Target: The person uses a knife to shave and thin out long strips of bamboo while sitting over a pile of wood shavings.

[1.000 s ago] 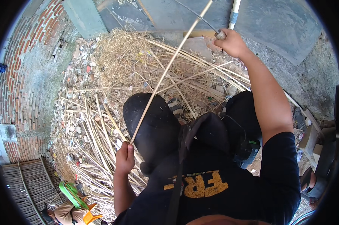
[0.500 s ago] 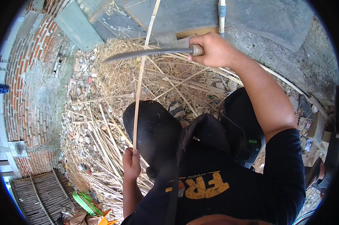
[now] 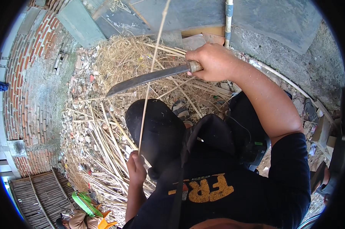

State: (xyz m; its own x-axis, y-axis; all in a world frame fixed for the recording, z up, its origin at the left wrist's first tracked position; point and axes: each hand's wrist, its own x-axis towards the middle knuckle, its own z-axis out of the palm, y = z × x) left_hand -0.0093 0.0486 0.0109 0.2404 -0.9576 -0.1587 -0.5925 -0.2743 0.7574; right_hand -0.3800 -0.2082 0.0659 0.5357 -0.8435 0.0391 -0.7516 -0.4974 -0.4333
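Note:
My left hand (image 3: 137,168) is closed around the lower end of a long, thin bamboo strip (image 3: 151,72), which stands up past my dark-clad knee and out of the top of the view. My right hand (image 3: 213,63) grips the wooden handle of a machete (image 3: 149,81). Its long dark blade points to the left and crosses the strip about midway along the part in view. Whether the edge touches the strip I cannot tell. Fine pale shavings (image 3: 123,63) are heaped on the ground beyond the blade.
Many split bamboo strips (image 3: 105,147) lie over stony ground at my left. A brick wall (image 3: 33,80) runs along the left side, grey panels and a pipe (image 3: 228,19) along the far side. Another person (image 3: 81,219) sits at the lower left by a bamboo screen (image 3: 37,200).
My right hand has come down and nearer with the machete, its blade lower on the strip and showing more of its flat side. The strip has turned to show its narrow edge.

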